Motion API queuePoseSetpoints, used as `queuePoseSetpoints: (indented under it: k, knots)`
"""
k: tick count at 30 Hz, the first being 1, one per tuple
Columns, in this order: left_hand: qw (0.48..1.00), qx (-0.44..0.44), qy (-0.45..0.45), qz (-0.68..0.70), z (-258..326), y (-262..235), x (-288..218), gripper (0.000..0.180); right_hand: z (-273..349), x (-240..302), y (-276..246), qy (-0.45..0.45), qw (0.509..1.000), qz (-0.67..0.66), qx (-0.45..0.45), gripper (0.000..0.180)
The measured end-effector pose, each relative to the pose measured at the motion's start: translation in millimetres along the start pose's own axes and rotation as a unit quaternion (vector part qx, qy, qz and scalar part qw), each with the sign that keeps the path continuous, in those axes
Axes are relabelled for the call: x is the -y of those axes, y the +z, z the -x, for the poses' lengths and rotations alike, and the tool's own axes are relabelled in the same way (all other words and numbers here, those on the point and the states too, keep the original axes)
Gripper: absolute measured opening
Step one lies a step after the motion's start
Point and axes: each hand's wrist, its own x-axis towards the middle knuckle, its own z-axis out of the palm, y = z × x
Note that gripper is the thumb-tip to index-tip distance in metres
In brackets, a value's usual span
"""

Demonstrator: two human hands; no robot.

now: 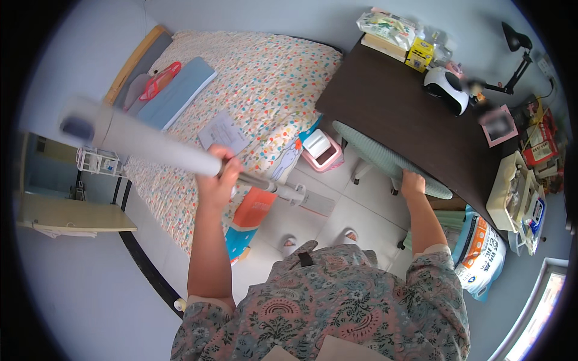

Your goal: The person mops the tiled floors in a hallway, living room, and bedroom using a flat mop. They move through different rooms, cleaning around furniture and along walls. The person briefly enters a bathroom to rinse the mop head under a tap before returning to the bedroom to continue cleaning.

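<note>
My left hand (218, 180) is wrapped round the white grip of a flat mop (162, 146). The mop's thick handle end rises toward the upper left, close to the camera and blurred. Its metal pole slants down to a grey flat head (316, 203) on the tiled floor, between the bed and the chair. My right hand (413, 183) is closed on the top edge of a chair back (379, 153) with a ribbed grey-green cover. The chair stands against the dark desk (385, 90), its seat mostly hidden.
A bed with a dotted sheet (259, 66) fills the left, with a blue pillow (177, 93) and a paper (224, 132) on it. A pink bin (325, 157) stands between bed and desk. By the wall at right are a blue-and-white bag (481, 256) and a storage box (504, 192).
</note>
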Motion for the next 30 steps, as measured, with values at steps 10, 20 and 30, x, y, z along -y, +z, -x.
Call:
queuePoseSetpoints:
  k: [10,20,30]
  knots:
    - [0.996,0.054,-0.001,0.069,-27,-73,34,0.004,100,12,38,0.020,0.996,0.039,0.075,0.020]
    - [0.985,0.097,0.061,0.125,-26,-100,66,0.004,259,73,75,0.053,0.993,-0.013,0.104,0.034]
    - [0.986,0.093,0.062,0.124,-3,-114,67,0.003,376,157,94,0.093,0.983,-0.036,0.154,0.040]
